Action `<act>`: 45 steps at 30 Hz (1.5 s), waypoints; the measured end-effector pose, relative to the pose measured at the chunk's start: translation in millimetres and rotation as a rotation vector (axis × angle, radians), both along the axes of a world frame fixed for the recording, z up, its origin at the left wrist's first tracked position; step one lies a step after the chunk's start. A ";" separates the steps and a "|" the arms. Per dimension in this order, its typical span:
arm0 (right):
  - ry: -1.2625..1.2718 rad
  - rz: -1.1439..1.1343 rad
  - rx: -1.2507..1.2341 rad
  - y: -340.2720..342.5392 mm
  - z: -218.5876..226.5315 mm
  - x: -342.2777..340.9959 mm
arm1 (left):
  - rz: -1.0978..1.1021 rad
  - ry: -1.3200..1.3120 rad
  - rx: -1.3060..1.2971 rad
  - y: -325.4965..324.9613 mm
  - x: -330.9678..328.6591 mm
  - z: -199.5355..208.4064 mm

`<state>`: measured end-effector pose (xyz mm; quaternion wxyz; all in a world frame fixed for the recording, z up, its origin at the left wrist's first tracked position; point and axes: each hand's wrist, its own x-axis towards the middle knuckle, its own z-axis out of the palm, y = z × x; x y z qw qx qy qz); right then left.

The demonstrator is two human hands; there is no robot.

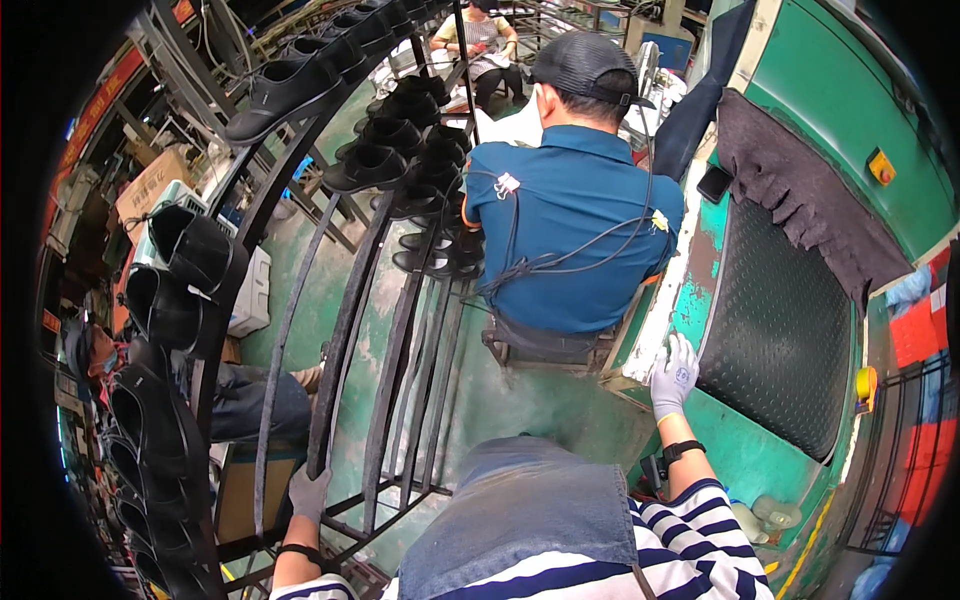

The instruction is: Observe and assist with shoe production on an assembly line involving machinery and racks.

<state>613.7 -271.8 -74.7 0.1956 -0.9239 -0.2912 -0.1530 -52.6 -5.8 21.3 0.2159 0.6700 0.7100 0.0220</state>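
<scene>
My left hand, in a grey glove, is closed round the near end of a dark padded rail on the shoe rack. At the right, my right hand, in a pale glove, rests with its fingers stretched out at the worn white edge of a green machine, holding nothing. Beside it lies the machine's black studded conveyor belt. Black shoes stand in rows on the rack's far part, and more black shoes line its left side.
A co-worker in a blue shirt sits just ahead, between rack and machine. Another person sits beyond the rack at left; one more sits at the back. A dark cloth hangs over the belt's opening. A phone lies on the machine edge.
</scene>
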 end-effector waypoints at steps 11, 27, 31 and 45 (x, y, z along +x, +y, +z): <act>0.055 -0.004 -0.027 8.0 0.3 -2.5 | 0.033 0.011 0.027 -7.6 -10.1 1.5; 0.063 0.004 -0.018 15.8 -1.2 -13.5 | 0.022 0.081 0.026 -1.7 -29.0 -15.3; 0.040 -0.004 -0.026 15.0 -1.4 -13.0 | -0.005 0.113 0.042 4.4 -16.8 -1.5; -0.002 0.006 -0.031 10.9 -2.4 -11.7 | -0.012 0.096 0.043 -3.1 -22.2 -10.4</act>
